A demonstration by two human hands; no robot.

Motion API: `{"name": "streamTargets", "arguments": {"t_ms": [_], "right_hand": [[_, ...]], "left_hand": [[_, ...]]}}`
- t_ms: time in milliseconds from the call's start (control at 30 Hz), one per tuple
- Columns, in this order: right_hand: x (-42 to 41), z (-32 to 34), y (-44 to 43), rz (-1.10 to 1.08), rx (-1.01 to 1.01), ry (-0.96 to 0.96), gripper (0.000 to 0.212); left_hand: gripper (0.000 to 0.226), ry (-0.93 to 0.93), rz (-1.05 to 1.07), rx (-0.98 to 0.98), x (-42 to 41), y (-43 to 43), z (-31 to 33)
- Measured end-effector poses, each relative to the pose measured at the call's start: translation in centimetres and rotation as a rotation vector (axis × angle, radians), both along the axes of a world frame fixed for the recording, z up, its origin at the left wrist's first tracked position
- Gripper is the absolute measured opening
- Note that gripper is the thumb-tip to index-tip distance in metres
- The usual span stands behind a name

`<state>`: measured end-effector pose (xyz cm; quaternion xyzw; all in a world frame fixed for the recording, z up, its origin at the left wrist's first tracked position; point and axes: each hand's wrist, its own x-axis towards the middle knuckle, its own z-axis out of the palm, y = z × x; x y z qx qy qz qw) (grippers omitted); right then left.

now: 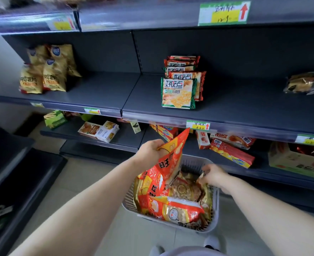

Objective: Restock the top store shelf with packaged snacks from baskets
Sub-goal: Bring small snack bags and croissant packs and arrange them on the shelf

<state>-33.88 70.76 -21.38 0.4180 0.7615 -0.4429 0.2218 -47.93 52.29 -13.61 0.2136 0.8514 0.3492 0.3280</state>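
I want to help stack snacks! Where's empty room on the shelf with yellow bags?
Two bare stretches of the dark grey metal shelf: one between the yellow crisp bags and the green-and-red cracker packets, another from those packets to the dark clear-wrapped packs. The white plastic basket is crammed with red-orange snack bags.

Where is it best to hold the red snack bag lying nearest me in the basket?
Probably pinch the red snack bag by its right sealed edge, from above: it lies flat on top, and its puffed middle offers less hold.

Left hand (151,151) gripping red snack bag (171,156) above basket (210,225)
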Motion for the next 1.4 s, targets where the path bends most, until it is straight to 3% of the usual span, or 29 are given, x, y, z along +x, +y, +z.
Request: {"name": "streamTargets", "arguments": {"t_ms": [167,267,400,500,600,667,700,800,867,900,933,967,1100,1200,1400], "right_hand": [[-0.7,1.9,-1.6,0.088,-0.11,0.098,0.098],[-1.0,2.8,-2.4,0.125,-0.219,0.226,0.068],[-0.5,2.6,-2.7,0.037,-0.272,0.341,0.043],[0.3,1.7,-2.6,-0.062,-0.263,0.375,0.05],[1.6,1.0,-2.3,-0.218,-0.163,0.36,0.06],[2.7,1.0,-1.9,-0.318,-0.064,0.326,0.062],[3.3,0.9,-1.6,-0.36,-0.02,0.315,0.06],[4.9,0.5,-0.5,-0.435,0.049,0.315,0.061],[5.8,0.2,0.0,-0.473,0.044,0.323,0.062],[6.1,0.1,0.1,-0.493,0.033,0.327,0.06],[6.4,0.1,0.1,-0.51,0.022,0.332,0.056],[6.6,0.2,0.0,-0.522,0.013,0.334,0.053],[7.1,-0.2,-0.6,-0.524,-0.016,0.309,0.052],[7.4,-0.5,-1.1,-0.521,-0.043,0.307,0.048],[7.4,-0.4,-1.6,-0.574,-0.017,0.307,0.041]], "left_hand": [[0.015,-0.125,-0.131,0.063,-1.5,-0.6,4.1],[0.009,-0.143,-0.183,0.06,-2.5,-0.5,6.1],[0.01,0.043,-0.207,-0.017,-3.1,0.0,6.9],[0.005,0.042,-0.035,0.097,-3.0,0.4,5.4],[0.011,-0.014,0.346,0.275,-3.3,0.5,1.6],[0.018,0.039,0.467,0.132,-3.6,-0.2,-1.7],[0.02,0.049,0.424,0.004,-3.5,-0.8,-3.2],[0.03,-0.089,0.1,-0.242,-1.6,-2.2,-7.2],[0.033,-0.135,-0.008,-0.468,0.1,-2.7,-8.6],[0.033,0.038,-0.309,-0.643,1.3,-3.7,-9.9],[0.031,0.139,-0.441,-0.767,1.6,-4.1,-10.9],[0.029,0.166,-0.445,-0.821,1.9,-4.4,-11.3],[0.032,0.05,-0.267,-0.69,2.5,-4.6,-13.7],[0.036,0.207,-0.393,-0.787,2.8,-5.2,-15.0],[0.04,0.323,-0.361,-0.914,3.4,-5.8,-16.1]]}}
